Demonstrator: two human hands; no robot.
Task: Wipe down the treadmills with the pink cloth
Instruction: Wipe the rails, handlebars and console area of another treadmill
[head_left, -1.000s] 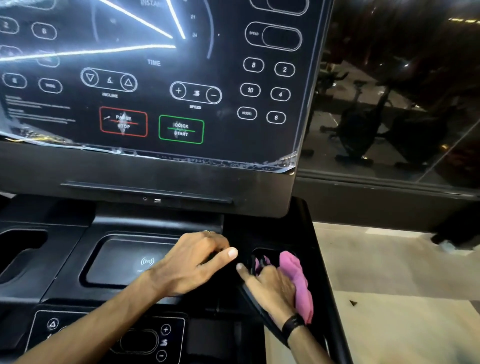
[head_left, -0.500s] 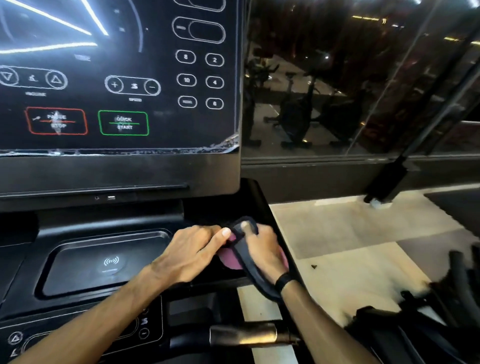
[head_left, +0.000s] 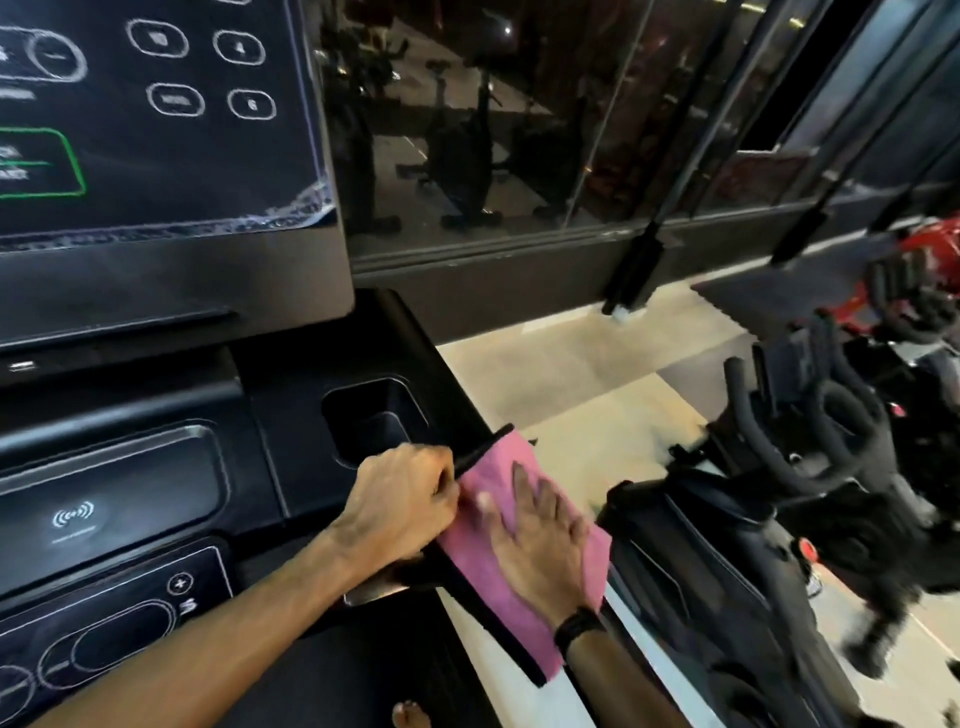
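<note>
The pink cloth (head_left: 496, 460), edged with a dark strip, lies spread over the right side edge of the black treadmill console (head_left: 291, 415). My right hand (head_left: 540, 540) lies flat on top of the cloth with its fingers spread, pressing it down. My left hand (head_left: 402, 499) is curled at the cloth's left edge and pinches it there. A black band sits on my right wrist.
The console's display (head_left: 156, 130) rises at upper left, with a cup holder (head_left: 374, 415) just beyond my left hand and a charging pad (head_left: 72, 514) to the left. A black exercise bike (head_left: 753, 525) stands close on the right. A glass wall (head_left: 519, 130) is ahead.
My view has swung right and down. The cloth came out of the cup holder area and is now spread flat over the console's right edge, my right hand opening on top of it.
</note>
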